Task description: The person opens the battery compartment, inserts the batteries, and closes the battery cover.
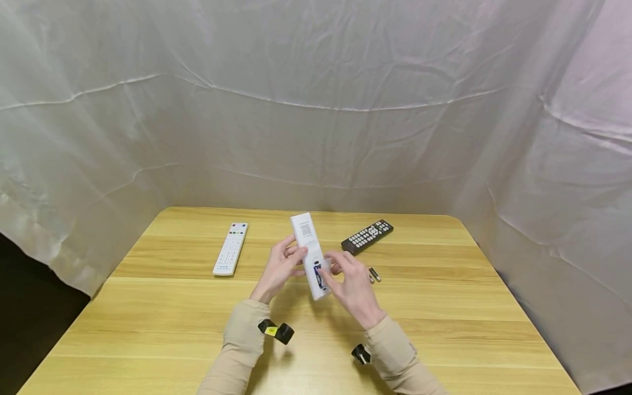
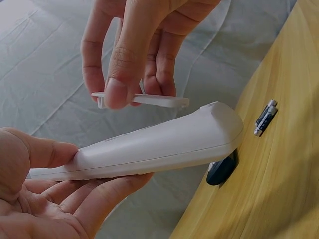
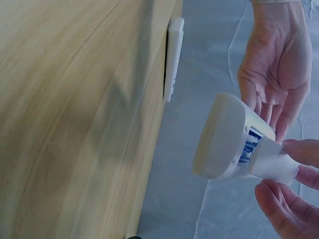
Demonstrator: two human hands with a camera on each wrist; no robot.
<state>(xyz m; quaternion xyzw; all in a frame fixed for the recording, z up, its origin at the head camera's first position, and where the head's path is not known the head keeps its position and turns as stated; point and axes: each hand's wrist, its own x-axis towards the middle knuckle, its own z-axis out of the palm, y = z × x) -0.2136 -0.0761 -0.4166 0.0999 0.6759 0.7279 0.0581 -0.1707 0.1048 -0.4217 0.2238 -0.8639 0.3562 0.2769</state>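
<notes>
My left hand (image 1: 280, 267) grips a white remote control (image 1: 307, 233), tilted above the table with its back facing up. In the left wrist view, the thumb lies on top of the remote (image 2: 164, 144) and the fingers support it from below. Blue batteries (image 3: 250, 145) show inside its uncovered compartment. My right hand (image 1: 353, 281) pinches the white battery cover (image 2: 158, 99) between thumb and fingers. The cover is held just above the remote's back, with a gap visible in the left wrist view. From the right wrist, the cover (image 3: 273, 162) hides part of the compartment.
Another white remote (image 1: 231, 249) lies buttons up on the wooden table (image 1: 163, 307), to the left. A black remote (image 1: 367, 237) lies behind my right hand. Loose batteries (image 1: 375, 274) rest just right of that hand. Grey curtains (image 1: 316, 137) surround the table's back and sides.
</notes>
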